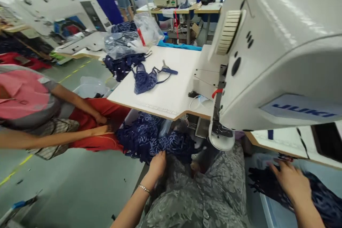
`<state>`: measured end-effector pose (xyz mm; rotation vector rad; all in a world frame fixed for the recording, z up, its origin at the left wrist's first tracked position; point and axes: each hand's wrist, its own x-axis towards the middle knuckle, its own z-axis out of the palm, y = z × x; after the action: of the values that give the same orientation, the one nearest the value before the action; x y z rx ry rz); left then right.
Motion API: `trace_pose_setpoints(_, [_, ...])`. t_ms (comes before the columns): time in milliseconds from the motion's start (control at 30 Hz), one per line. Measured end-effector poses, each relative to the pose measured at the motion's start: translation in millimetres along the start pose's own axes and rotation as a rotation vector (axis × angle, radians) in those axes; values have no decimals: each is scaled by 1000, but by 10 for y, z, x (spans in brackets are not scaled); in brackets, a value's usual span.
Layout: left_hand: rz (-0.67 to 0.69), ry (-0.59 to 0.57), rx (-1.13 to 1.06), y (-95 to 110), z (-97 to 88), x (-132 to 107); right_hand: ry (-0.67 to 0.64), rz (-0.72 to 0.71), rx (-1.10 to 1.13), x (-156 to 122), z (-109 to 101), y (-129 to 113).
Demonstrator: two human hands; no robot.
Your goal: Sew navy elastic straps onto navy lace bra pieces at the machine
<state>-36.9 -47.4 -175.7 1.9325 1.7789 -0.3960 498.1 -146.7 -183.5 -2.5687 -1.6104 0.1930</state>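
Observation:
My left hand (157,165) is closed on the edge of a navy lace bra (176,144) at my lap. Beside and behind that piece, more navy lace bras (144,131) are heaped below the table's front edge. My right hand (292,181) lies over dark navy lace pieces (317,188) in a pale plastic bin (267,210) on the right. Its thumb and fingers are apart, and its fingertips are slightly blurred. Another navy bra (146,78) with its straps lies on the white tabletop (176,99).
A white JUKI sewing machine (280,53) rises close on my right, its needle end (221,135) above my lap. To the left sits a co-worker (29,103) with both hands near red cloth (93,142). Plastic-wrapped navy garments (123,42) are piled behind the tabletop.

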Motion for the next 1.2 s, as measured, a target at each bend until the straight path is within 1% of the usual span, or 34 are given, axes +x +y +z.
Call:
trace_pose_setpoints(33, [5,-25,22,0,-52,25,60,53,-121,-77,-62,231])
trace_pose_setpoints(67, [13,-38,38,3,-124,58,112,93,-185,-156,-126,414])
trace_pose_setpoints(100, [35,-41,49,14,-210,101,155,115,-194,-226,-183,548])
trace_pose_setpoints(133, [75,-38,55,39,-304,151,156,97,-130,-282,-228,637])
trace_pose_setpoints(167, [129,-30,59,80,-399,206,148,89,-95,-317,-256,693])
trace_pose_setpoints(233, [251,-8,62,202,-575,322,173,113,-65,-333,-269,751])
trace_pose_setpoints(333, [445,20,54,441,-758,459,269,175,-27,-321,-239,811])
trace_pose_setpoints(433, [629,59,4,690,-844,503,384,239,23,-381,-274,844])
trace_pose_setpoints(500, [732,57,-63,861,-872,476,450,261,57,-443,-384,865])
trace_pose_setpoints(567, [792,1,-147,1047,-892,408,512,265,93,-485,-563,911])
trace_pose_setpoints(667, [843,-105,-234,1344,-905,255,593,269,135,-487,-852,1012])
trace_pose_setpoints(733, [885,-172,-240,1527,-901,144,635,286,144,-461,-965,1048])
trace_pose_setpoints(767, [906,-200,-235,1605,-896,95,647,293,143,-450,-982,1040])
trace_pose_setpoints(833, [929,-247,-231,1714,-879,22,616,263,139,-454,-938,963])
trace_pose_setpoints(900, [928,-273,-229,1753,-857,-7,488,149,147,-515,-826,823])
trace_pose_setpoints(967, [908,-290,-227,1727,-833,3,331,13,159,-630,-700,675])
trace_pose_setpoints(1033, [873,-299,-223,1663,-810,33,249,-52,167,-757,-599,572])
trace_pose_setpoints(1100, [827,-302,-219,1597,-795,59,236,-57,179,-841,-540,540])
trace_pose_setpoints(1200, [785,-316,-222,1550,-800,68,273,-12,221,-849,-545,613])
